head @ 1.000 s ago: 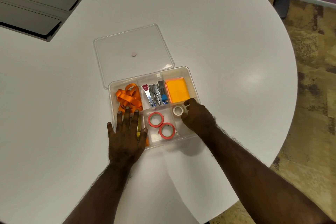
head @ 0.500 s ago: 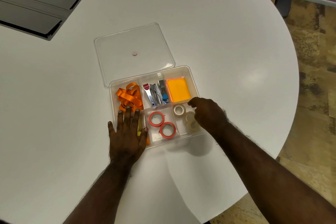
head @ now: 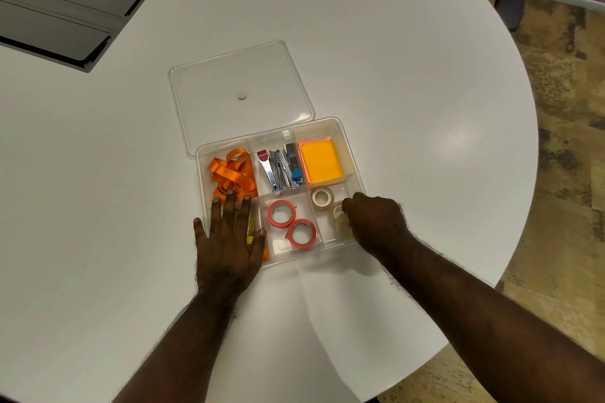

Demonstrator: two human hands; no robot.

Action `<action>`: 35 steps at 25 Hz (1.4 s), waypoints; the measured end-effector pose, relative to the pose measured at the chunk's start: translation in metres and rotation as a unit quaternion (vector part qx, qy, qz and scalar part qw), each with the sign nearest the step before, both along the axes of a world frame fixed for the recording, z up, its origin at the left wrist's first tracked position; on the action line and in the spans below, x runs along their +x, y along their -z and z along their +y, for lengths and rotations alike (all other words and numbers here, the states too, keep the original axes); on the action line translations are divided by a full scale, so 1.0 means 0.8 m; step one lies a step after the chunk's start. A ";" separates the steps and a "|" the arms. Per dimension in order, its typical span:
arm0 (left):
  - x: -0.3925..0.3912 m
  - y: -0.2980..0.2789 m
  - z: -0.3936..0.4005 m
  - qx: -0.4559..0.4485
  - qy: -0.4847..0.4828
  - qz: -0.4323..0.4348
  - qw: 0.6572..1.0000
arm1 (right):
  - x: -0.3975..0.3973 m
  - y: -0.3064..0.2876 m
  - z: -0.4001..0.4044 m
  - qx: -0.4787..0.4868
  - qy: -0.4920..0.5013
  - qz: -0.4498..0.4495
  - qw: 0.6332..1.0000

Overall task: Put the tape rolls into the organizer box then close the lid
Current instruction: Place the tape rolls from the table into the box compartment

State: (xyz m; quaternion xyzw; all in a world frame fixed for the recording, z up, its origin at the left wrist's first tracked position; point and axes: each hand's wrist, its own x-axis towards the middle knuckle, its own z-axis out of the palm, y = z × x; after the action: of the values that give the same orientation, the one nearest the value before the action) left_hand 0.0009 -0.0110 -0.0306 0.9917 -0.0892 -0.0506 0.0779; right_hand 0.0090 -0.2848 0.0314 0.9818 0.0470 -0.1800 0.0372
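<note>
The clear organizer box (head: 357, 173) sits open on the white table. Its clear lid (head: 229, 85) lies flat just behind it. Two red-rimmed tape rolls (head: 281, 213) (head: 301, 233) lie in the front middle compartment. A white tape roll (head: 322, 196) lies in the front right compartment, and a clear tape roll (head: 337, 210) lies beside it. My right hand (head: 376, 222) is over that compartment with its fingers curled on the clear roll, hiding part of it. My left hand (head: 229, 245) rests flat, fingers spread, on the box's front left corner.
The back compartments hold orange ribbon (head: 232, 173), small staplers (head: 280, 170) and an orange note pad (head: 322, 163). A yellow item (head: 250, 229) shows under my left fingers. A grey hatch (head: 65, 10) is set in the table at far left. The round table's edge (head: 523, 173) curves at right.
My right hand drew back to the right, uncovering the clear rolls, then came back in over the front right compartment onto the clear roll. My left hand stayed put.
</note>
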 end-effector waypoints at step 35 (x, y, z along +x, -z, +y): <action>-0.001 -0.002 0.000 -0.013 0.001 0.001 1.000 | 0.019 -0.007 0.015 -0.004 -0.026 0.039 0.999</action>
State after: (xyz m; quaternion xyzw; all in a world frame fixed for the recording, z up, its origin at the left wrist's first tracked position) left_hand 0.0001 -0.0111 -0.0293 0.9904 -0.0904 -0.0508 0.0913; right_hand 0.0241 -0.2728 0.0369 0.9724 0.0732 -0.2171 0.0443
